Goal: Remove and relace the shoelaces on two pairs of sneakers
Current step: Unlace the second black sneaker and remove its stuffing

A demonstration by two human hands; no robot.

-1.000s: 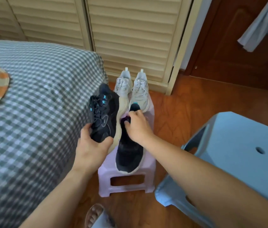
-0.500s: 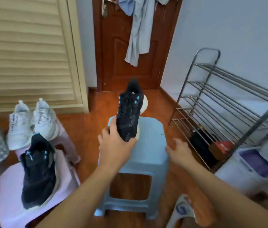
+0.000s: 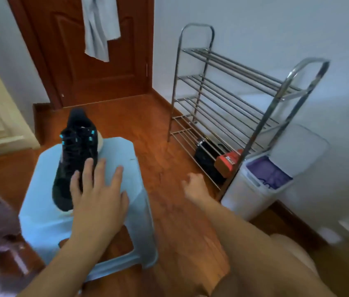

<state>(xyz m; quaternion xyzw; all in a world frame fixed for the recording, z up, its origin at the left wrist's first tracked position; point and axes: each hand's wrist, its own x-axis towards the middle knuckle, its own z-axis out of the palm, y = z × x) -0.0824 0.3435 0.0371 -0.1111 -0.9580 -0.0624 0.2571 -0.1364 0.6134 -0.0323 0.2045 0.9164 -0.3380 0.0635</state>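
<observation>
setting up for unlacing, the black sneaker [image 3: 76,159] lies on the left part of the blue stool [image 3: 124,168] top, toe toward the wearer, laces apparently not yet pulled. the left hand [image 3: 98,196] hovers over the stool with fingers spread and straight, fingertips at the sneaker's toe end, gripping nothing; the right hand [image 3: 195,187] hangs right of the stool, fingers loosely curled and empty. it would be best to steady the sneaker with one hand and start at the knot by the collar, at the stool's far edge.

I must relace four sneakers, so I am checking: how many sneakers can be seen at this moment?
1. A black sneaker lies on the blue stool, with the open left hand beside it. The others are outside this view; the dark item on the rack's bottom shelf is unclear.
</observation>
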